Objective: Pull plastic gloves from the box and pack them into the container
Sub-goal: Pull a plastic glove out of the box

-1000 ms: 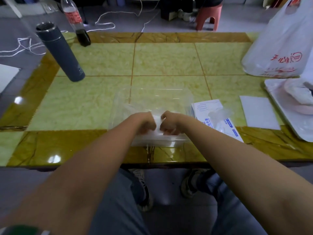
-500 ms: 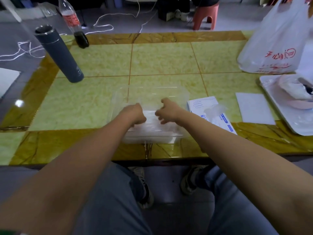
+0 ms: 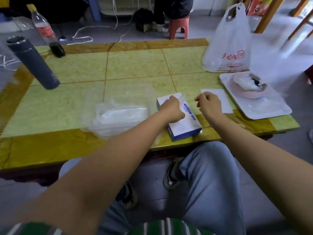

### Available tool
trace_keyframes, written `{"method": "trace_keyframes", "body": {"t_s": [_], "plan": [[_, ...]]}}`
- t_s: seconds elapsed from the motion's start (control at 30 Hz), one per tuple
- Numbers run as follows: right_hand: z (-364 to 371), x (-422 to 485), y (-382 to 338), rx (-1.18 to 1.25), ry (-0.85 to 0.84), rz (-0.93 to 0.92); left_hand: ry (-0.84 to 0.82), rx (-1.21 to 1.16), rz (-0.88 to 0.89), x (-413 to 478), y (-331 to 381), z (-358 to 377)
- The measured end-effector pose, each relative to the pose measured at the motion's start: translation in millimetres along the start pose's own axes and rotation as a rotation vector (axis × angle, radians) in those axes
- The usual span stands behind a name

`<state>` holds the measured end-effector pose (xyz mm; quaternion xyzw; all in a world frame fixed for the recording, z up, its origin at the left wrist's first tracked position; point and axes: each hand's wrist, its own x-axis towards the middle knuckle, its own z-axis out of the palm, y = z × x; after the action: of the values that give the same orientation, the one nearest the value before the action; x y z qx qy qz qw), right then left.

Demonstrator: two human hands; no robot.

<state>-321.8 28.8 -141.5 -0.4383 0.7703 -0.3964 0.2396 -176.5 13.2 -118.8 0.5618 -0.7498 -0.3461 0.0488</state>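
The white and blue glove box (image 3: 184, 128) lies flat near the table's front edge, right of the container. My left hand (image 3: 171, 109) lies on top of it, with bent fingers reaching the far end. A bit of clear plastic glove (image 3: 182, 99) sticks up from the box beside those fingers. My right hand (image 3: 210, 103) hovers just right of the box with loosely curled fingers and nothing visible in them. The clear plastic container (image 3: 88, 119) sits left of the box with a pile of clear gloves (image 3: 123, 114) inside.
A grey flask (image 3: 33, 63) and a cola bottle (image 3: 46, 31) stand at the back left. At the right are a white plastic bag (image 3: 227, 48), a white tray (image 3: 271, 109) with a pink bowl (image 3: 249, 87), and a paper sheet (image 3: 225, 102).
Both hands have left the container and moved right to the glove box. The pile of gloves stays in the container. The camera has swung right.
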Motion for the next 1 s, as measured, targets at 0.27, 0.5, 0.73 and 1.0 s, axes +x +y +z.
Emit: {"method": "trace_keyframes", "body": {"t_s": [0.27,0.5,0.73,1.0], "plan": [[33,3,25,-0.288,-0.330,-0.092,0.153,-0.079,-0.198,24,-35,53],[46,5,22,-0.321,-0.191,-0.019,0.181,-0.061,-0.202,30,-36,63],[27,-1,36,0.105,-0.097,0.040,0.084,-0.039,-0.218,37,-27,57],[24,0,29,-0.068,-0.186,-0.011,0.078,-0.021,-0.192,35,-20,63]]}}
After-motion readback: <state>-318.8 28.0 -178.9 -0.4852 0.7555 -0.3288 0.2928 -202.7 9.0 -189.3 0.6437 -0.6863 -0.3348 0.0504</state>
